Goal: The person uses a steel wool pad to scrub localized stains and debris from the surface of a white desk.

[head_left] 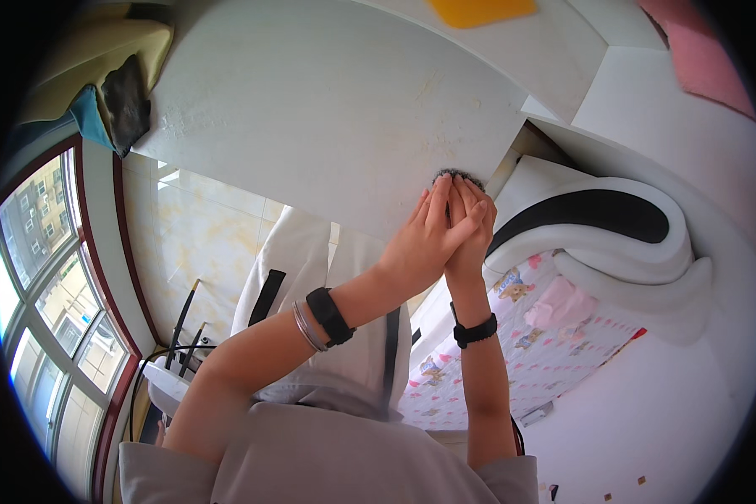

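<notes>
A dark, curly scouring pad (458,174), which looks like steel wool, lies against a whitish flat panel (302,107). Both of my hands press on it near the panel's lower right edge. My left hand (425,242) comes from the left and crosses partly over my right hand (479,233); the fingers of both reach the pad and cover most of it. Faint yellowish marks show on the panel just beyond the fingers, and a rough, flaked patch (186,120) lies at its left. Each wrist bears a black band, and the left one also has bangles.
At the right stands a bed with a white and black headboard (592,214) and a patterned quilt (516,353). A dark crumpled cloth (126,104) hangs at the panel's left corner. An orange item (482,9) lies at the top. A window (63,302) is at the left.
</notes>
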Available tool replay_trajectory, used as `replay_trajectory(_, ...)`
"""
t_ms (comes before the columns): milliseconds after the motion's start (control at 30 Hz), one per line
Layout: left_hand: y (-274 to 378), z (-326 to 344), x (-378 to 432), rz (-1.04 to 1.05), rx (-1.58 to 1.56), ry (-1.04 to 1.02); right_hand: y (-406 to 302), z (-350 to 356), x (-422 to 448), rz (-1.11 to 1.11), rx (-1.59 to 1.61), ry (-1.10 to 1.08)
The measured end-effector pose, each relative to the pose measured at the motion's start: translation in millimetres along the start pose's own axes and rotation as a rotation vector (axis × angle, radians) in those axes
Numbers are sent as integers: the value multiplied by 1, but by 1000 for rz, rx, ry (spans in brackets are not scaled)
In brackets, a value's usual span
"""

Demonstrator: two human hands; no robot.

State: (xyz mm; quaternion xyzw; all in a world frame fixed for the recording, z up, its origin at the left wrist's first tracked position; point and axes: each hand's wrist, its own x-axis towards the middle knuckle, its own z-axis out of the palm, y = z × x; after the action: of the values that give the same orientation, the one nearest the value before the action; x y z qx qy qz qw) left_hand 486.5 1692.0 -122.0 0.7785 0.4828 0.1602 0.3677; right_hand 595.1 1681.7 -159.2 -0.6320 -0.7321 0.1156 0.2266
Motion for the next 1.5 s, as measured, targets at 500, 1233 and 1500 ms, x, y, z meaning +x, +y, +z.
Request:
replay_trajectory(500,0,9,19,-92,-55,130,14,-7,45,-142,34,-101)
replay_trajectory(1233,5,7,17,-131,-90,161,21,-10,45,-239,23,-124)
replay_trajectory(1500,15,16,10,-137,-146,123,27,-12,29,-232,-44,-138)
